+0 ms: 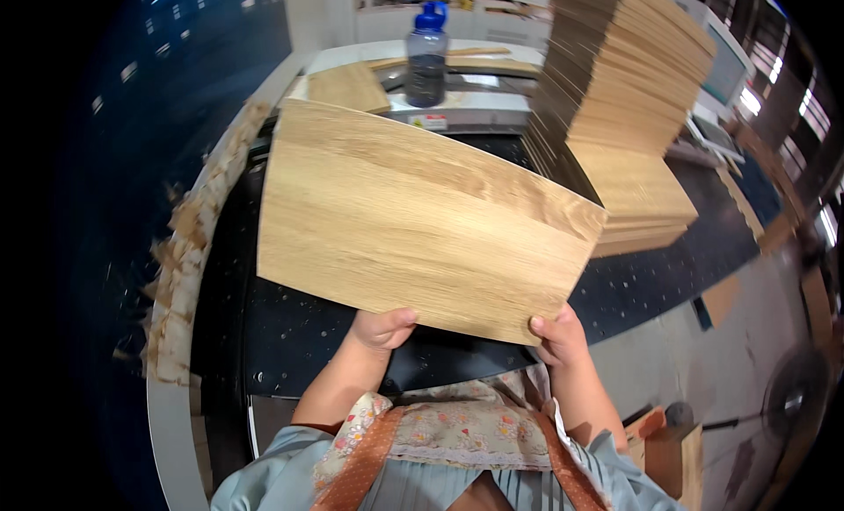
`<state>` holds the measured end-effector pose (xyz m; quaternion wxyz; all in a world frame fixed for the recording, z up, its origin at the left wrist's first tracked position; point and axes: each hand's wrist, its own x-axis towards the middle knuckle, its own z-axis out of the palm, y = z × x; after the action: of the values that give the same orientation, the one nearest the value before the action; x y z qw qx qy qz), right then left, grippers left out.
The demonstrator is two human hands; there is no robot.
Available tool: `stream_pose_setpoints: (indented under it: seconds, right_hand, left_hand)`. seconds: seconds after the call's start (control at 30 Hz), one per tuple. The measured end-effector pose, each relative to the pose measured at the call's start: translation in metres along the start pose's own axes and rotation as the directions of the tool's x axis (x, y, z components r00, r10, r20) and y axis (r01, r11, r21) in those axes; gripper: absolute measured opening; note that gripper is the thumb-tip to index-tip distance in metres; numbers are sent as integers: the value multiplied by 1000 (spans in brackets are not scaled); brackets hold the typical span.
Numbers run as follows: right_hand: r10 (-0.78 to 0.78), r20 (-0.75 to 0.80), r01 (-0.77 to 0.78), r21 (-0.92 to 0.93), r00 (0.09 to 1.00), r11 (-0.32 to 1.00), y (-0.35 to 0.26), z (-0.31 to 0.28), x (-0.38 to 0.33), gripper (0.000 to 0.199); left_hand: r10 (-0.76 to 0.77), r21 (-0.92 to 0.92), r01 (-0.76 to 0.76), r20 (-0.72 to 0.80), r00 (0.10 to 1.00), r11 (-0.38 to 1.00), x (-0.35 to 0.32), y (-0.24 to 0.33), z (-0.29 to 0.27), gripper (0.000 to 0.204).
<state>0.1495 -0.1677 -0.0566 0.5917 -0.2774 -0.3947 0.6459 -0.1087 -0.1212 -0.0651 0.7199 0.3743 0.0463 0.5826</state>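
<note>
A flat wood-grain board (422,221) is held in front of me, tilted, its left end farther from me than its right. My left hand (384,328) grips its near edge around the middle, thumb on top and fingers hidden beneath. At the near right corner my right hand (559,333) holds it, thumb on the face. Under the board lies a black work surface dotted with small holes (303,340). Just beyond its right end rises a tall stack of similar boards (637,72), with lower boards (637,190) on its near side.
A blue-capped water bottle (427,63) stands on a white machine ledge at the back, near another board piece (350,87). Along the left runs a pale rail with torn brown tape (186,239). A monitor (728,63) is at far right. A fan (794,397) stands lower right.
</note>
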Motion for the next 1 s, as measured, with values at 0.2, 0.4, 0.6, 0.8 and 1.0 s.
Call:
stream_pose_setpoints:
  seconds: [0.2,0.4,0.6,0.8,1.0]
  right_hand:
    - [-592,-179,365,-638,786,678,-67,-11,21,58]
    - [-407,407,390,-912,818,-128,-128,53,49,82]
    - [-65,191,202,-946,979,254,-130,84,55,34]
    - [-435,720,581,-694,541,-426,-71,97,63,30]
    - [-292,828,713,-560,478,-422,-6,104,63,35]
  left_hand:
    - [21,31,-23,58,998,999,0,3,8,72]
    - [-55,53,50,106,993,997,-8,1,8,78]
    - [24,292,-28,16,1000,956,-5,10,-12,67]
    - [-36,134,43,-58,998,990,1,21,15,89]
    - [143,-151,-203,-338,930,967,7,9,24,49]
